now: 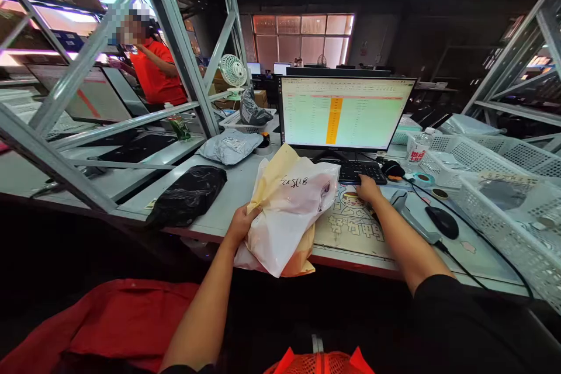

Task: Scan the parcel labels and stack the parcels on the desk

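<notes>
My left hand (243, 223) is closed on the left edge of a bundle of plastic mailer bags. The front one is a white plastic bag (280, 225) with handwritten marks in black, and something purplish shows through it. A yellow bag (280, 166) and an orange one (302, 257) stick out behind it. My right hand (369, 190) is at the front edge of the black keyboard (357, 172), its fingers reaching onto the keys and holding nothing. Beyond the keyboard stands a monitor (307, 120) showing a spreadsheet with an orange column.
Left on the table lie a black bag (188, 193) and a grey parcel (230, 146). A scanner (412, 219), a mouse (442, 221), a bottle (421, 145) and white baskets (495, 210) stand right. Metal frame posts (175, 29) rise at left; a person in red (155, 73) is beyond.
</notes>
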Tool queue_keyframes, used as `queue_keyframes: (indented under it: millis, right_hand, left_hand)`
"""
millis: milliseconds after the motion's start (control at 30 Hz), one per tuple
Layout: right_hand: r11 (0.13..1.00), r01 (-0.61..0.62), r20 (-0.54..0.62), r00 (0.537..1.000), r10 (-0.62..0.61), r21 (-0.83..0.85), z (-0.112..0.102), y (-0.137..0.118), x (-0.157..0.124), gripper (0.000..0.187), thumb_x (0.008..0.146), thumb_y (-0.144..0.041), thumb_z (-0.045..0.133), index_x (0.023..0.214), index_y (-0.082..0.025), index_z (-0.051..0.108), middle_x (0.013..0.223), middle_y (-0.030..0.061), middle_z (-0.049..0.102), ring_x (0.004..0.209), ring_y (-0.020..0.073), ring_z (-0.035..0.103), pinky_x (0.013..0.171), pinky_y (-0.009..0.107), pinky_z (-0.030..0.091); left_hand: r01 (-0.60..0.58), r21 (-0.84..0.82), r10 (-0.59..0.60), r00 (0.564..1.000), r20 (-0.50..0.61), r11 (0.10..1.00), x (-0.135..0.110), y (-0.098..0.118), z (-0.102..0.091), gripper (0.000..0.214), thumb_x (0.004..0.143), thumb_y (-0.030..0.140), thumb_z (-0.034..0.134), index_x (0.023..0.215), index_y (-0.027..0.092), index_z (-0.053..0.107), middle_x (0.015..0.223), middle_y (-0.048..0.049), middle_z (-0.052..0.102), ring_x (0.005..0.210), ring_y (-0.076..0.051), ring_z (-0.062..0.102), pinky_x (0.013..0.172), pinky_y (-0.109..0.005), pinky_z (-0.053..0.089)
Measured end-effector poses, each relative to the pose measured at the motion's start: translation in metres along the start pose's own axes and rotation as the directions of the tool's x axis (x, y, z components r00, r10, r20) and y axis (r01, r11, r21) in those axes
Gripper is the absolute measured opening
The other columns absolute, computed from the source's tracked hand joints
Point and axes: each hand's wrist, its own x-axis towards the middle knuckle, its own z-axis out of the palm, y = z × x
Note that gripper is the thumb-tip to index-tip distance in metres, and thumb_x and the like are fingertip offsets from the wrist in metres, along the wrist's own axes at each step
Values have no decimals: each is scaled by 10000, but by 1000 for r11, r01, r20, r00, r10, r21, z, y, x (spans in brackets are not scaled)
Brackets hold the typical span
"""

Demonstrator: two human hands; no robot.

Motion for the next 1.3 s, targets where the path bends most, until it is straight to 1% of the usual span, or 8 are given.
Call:
queue_keyframes:
  millis: [200,367,533,633,833,967,1133,1300]
  right_hand:
    - [972,-5,-24,1000,11,236,-21,-26,-5,608,865,-169,627,1456,-38,569,1519,291,521,1481,414,408,1243,588,278]
    - [833,66,29,995,-98,550,-3,-60,-69,584,1048,-514,412,1486,-150,543,1388,187,659,1262,298,649,1061,461,545]
    - [334,-46,142,953,-267,941,53,-94,-186,975,775,-838,729,1528,-266,487,1521,158,576,1334,350,607,1091,540,523]
    - [194,-102,164,927,-337,976,57,-110,-225,942,651,-777,878,1369,-221,628,1463,174,624,1378,386,560,1196,558,415]
    - [42,-427,379,750,-542,903,23,-91,-259,846,670,-652,916,1344,-209,660,1323,164,714,1323,398,615,1170,584,433]
    - [-22,-476,426,804,-414,879,9,-56,-295,769,708,-547,910,1359,-214,670,1295,157,730,1318,401,622,1173,583,427]
    - [101,-166,158,984,78,981,-35,-11,-334,636,681,-463,944,1233,-231,729,1251,107,749,1297,387,625,1195,568,402]
    - [576,63,-319,879,355,815,-116,31,-387,559,650,-461,926,1123,-209,767,1156,83,774,1135,362,688,1076,532,520]
  left_hand:
    - [-25,-14,25,1000,-2,1000,-3,6,2,661,588,644,894,958,115,754,836,-53,751,719,-188,631,651,-271,485]
    - [-33,-21,32,999,-23,999,-2,11,1,596,585,624,894,878,126,751,771,-43,738,671,-178,611,616,-268,471]
    - [3,-170,-11,999,-47,985,-27,12,19,557,559,560,919,854,118,750,742,-43,724,639,-170,600,589,-267,458]
    - [59,-313,-61,998,2,948,-66,9,47,548,586,542,910,898,116,765,791,-66,738,715,-205,652,639,-284,496]
    - [98,-502,-56,994,98,859,-143,13,89,552,557,539,937,912,149,776,776,-44,719,670,-189,637,638,-283,514]
    - [70,-412,77,941,330,909,-164,31,111,608,663,673,860,900,117,796,760,-69,697,640,-169,577,591,-261,459]
    - [107,-239,36,852,523,965,-174,34,146,765,723,800,767,1049,109,790,902,-126,755,774,-250,661,682,-316,540]
    - [116,-152,37,666,745,981,-170,3,169,804,800,815,687,1275,167,725,1235,-169,743,1105,-363,707,923,-409,590]
